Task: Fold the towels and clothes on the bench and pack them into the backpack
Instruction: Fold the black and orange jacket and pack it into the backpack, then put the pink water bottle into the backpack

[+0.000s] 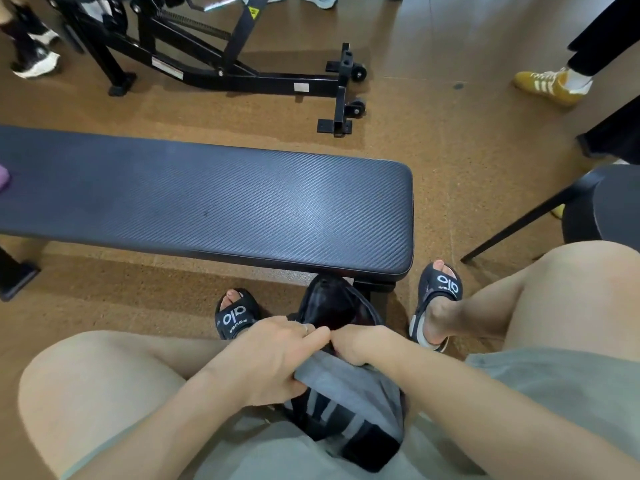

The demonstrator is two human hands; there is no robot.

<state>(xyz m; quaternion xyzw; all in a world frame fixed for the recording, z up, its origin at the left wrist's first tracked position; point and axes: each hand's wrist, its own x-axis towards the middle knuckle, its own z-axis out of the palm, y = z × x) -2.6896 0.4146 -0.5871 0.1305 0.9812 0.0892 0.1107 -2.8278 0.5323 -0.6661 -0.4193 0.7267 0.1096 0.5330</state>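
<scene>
Bench (242, 206): the long black padded bench stretches across the floor in front of you, with only a sliver of purple cloth (4, 178) showing at its far left edge.
Frame (221, 64): a black exercise machine on small wheels stands on the brown floor beyond the bench.
Backpack (332, 303): the black backpack stands on the floor between your feet, just below the near edge of the bench, its mouth gaping open towards you.
Towel (343, 379): a grey towel (folded, it seems, though your hands cover much of it) sits at the backpack's opening, partly inside.
Left hand (273, 358): your left hand clasps the towel's left edge, fingers curled over the top and thumb beneath.
Right hand (360, 344): your right hand grips the towel's upper right corner, knuckles meeting those of the left.
Sandals (438, 296): black slip-on sandals on both your feet, one each side of the backpack.
</scene>
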